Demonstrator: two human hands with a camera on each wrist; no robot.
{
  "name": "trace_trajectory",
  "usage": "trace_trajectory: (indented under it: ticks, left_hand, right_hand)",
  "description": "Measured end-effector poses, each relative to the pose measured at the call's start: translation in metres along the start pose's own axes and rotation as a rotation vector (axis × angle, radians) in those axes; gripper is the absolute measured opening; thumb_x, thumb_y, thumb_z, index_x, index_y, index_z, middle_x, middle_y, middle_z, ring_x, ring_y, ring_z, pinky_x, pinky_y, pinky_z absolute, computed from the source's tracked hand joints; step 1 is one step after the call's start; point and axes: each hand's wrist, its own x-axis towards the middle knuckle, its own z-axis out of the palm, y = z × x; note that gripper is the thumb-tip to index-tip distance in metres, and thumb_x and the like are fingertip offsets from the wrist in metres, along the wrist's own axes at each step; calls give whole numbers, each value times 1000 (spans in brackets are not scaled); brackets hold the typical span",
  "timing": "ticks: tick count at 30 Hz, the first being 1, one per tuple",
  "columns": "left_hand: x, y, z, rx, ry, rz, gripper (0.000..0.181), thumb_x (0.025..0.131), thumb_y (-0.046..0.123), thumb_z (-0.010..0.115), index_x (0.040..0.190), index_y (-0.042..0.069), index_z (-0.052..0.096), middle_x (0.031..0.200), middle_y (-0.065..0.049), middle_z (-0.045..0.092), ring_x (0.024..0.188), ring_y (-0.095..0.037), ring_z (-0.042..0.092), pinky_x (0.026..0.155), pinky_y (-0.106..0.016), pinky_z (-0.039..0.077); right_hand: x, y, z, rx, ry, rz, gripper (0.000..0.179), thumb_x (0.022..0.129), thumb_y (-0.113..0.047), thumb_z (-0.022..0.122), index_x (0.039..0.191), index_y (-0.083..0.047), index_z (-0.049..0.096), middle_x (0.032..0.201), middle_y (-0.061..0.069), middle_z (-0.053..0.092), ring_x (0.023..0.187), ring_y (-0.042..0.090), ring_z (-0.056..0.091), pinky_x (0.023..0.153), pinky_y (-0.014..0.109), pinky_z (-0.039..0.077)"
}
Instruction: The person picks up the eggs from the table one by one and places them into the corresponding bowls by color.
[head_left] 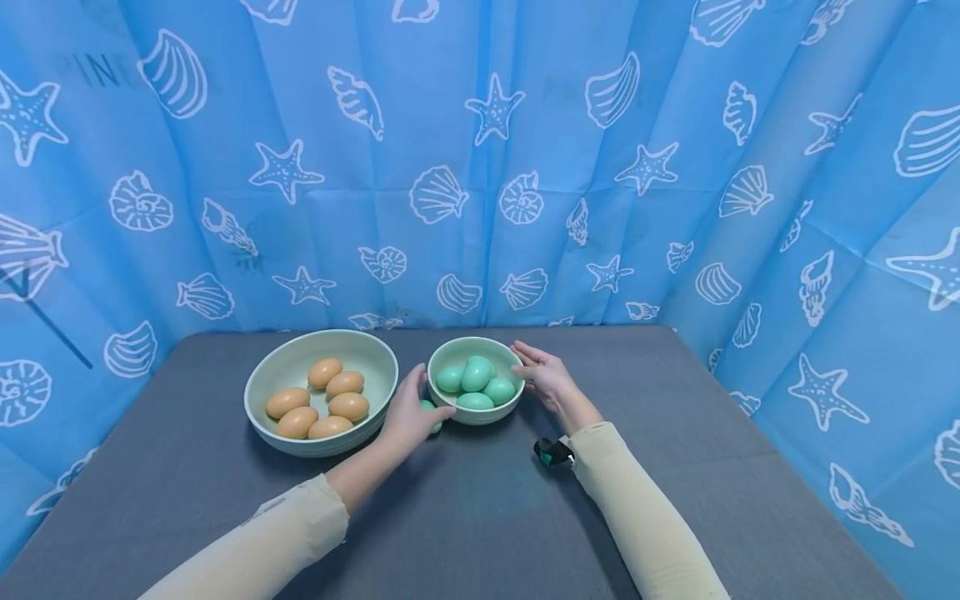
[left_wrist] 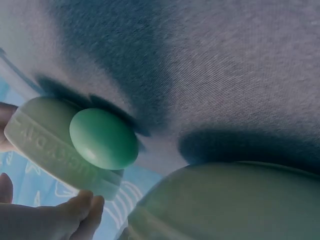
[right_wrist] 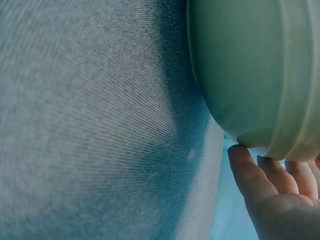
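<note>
A small pale-green bowl holds several green eggs at the back middle of the table. My left hand grips its left side, thumb along the near rim. Opposite, my right hand holds the right side, with the thumb at the rim and fingertips against the outer wall. Another green egg lies outside, close beside the small bowl. In the head view the left thumb partly hides that egg. Left of my left hand stands a larger pale-green bowl with several brown eggs.
A grey cloth covers the table. Behind it and to the right hangs a blue curtain with white shells and starfish. A black strap sits by the right sleeve's cuff.
</note>
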Motion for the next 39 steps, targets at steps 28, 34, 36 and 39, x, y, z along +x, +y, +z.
trace_trajectory:
  ticks: [28,34,36,39]
  left_hand:
    - [-8,-21,3,93,-57,-65,92,85,8,79,155,-9,22,157,-35,26,145,-49,28,117,-60,30]
    - [-6,-29,4,126,-51,-51,91,84,5,79,152,-13,22,155,-38,26,144,-51,28,118,-59,29]
    - [-6,-32,5,140,-50,-48,91,84,5,79,152,-15,22,155,-38,26,144,-51,27,118,-58,28]
    - [-4,-35,6,166,-53,-53,92,83,4,79,151,-18,20,155,-39,24,145,-52,26,119,-58,27]
  right_hand:
    - [-1,0,-1,13,-5,0,61,101,4,50,157,-4,29,161,12,32,148,30,33,116,53,35]
    - [-1,0,-1,15,-13,-5,60,101,4,50,157,-5,31,161,13,31,148,30,34,116,52,35]
    - [-1,1,-1,17,-14,-5,60,101,4,50,157,-5,30,161,13,31,148,30,34,116,52,35]
    - [-1,1,-1,20,-15,-3,60,101,4,50,157,-4,30,161,13,31,148,30,34,116,52,35]
